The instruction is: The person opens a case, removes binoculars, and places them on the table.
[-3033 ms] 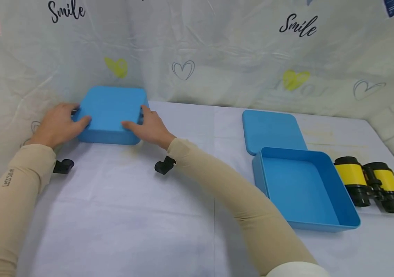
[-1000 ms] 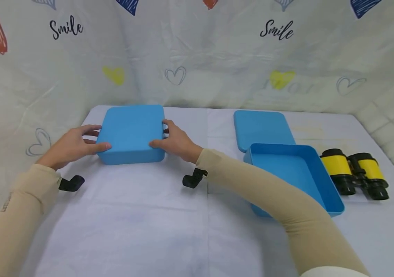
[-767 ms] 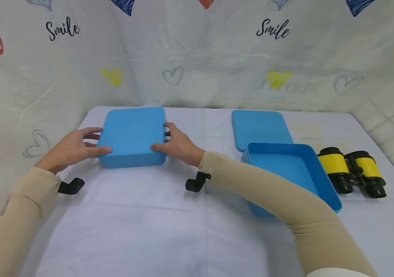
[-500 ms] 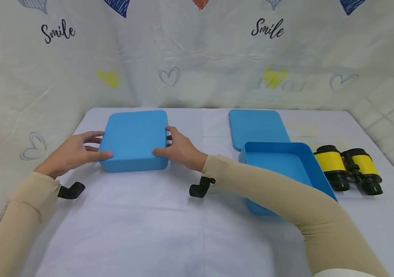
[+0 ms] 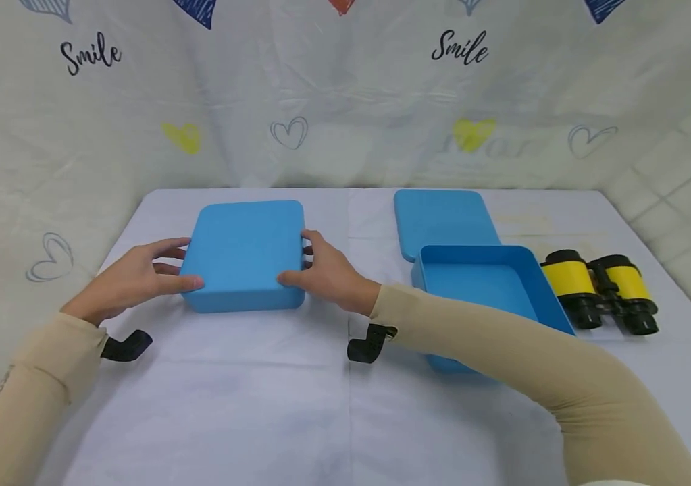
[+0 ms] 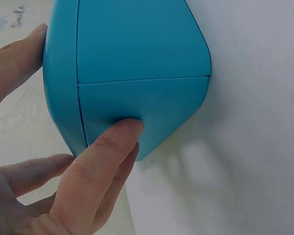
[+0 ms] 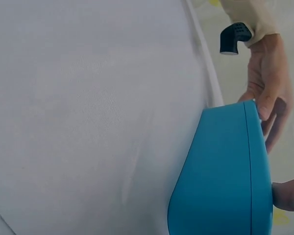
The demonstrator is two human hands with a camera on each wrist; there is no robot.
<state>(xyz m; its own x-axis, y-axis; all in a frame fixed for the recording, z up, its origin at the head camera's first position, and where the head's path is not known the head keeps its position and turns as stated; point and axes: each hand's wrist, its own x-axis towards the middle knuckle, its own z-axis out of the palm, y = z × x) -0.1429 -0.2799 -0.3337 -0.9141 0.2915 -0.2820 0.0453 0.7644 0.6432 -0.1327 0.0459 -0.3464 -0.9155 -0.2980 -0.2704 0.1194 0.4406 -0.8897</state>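
A blue lidded box (image 5: 246, 253) sits at the left of the table in the head view, lid side up. My left hand (image 5: 129, 280) holds its left side, thumb on the lid's front corner and fingers along the side wall. On the opposite side my right hand (image 5: 336, 278) grips it, thumb at the front right corner. The left wrist view shows the box's side wall (image 6: 142, 49) with a seam below the lid, and a fingertip (image 6: 130, 128) pressing that wall. In the right wrist view, my right thumb (image 7: 290, 195) touches the lid.
An open blue box (image 5: 479, 277) stands right of centre, partly behind my right sleeve (image 5: 503, 337). Its flat blue lid (image 5: 445, 223) lies behind it. Yellow and black binoculars (image 5: 603, 290) lie at the right. A printed curtain (image 5: 345, 88) hangs along the table's back edge.
The lidded box has come away from the back left corner, rightward and nearer, with both hands on it throughout. The open box, loose lid and binoculars keep their places on the table.
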